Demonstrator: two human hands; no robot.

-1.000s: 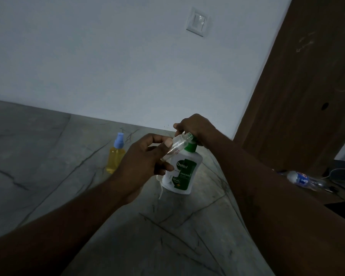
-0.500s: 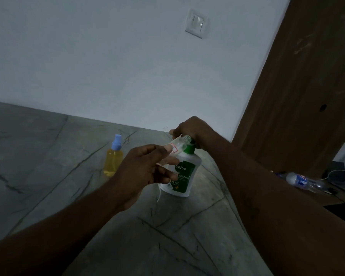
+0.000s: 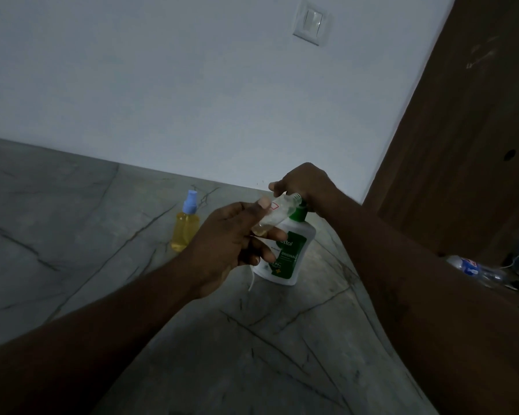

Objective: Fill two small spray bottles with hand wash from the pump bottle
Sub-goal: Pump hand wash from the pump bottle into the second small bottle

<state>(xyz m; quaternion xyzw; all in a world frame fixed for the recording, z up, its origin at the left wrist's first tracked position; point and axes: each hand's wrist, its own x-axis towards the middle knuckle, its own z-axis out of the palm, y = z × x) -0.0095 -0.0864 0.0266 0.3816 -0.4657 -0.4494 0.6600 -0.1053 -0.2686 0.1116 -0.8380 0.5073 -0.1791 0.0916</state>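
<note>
Dim light, fine detail poor. Your left hand (image 3: 231, 244) pinches the clear bottle (image 3: 274, 212) between thumb and fingers round its lower body. It is tilted, with the open neck pointing up and right at the green pump head. Your right hand (image 3: 303, 187) is curled over that head, on top of the pump bottle (image 3: 288, 253), which stands on the grey slab (image 3: 102, 265) mid-scene, near the far wall. You cannot tell whether the nozzle sits inside the neck, because the hand hides it. A trace of yellowish liquid seems to lie at the clear bottle's low end. The yellow bottle (image 3: 186, 226), blue cap on, stands upright to the left, apart from both hands. It looks full, so judge one done and one in hand. The clear bottle is likely thin plastic: very light, and easy to squeeze out of line. A soapy film would make it slippery, so take it low on the body, clear of the neck, thumb against two fingers. The pump bottle is the heavier piece, with a broad base, and should be steady under a straight downward press. A sideways push could tip or skid it on smooth stone. Press from the top in slow strokes, since thick soap may blob at the narrow neck and run over. A thin white strand (image 3: 251, 283) hangs below your left hand; what it is, unclear.
</note>
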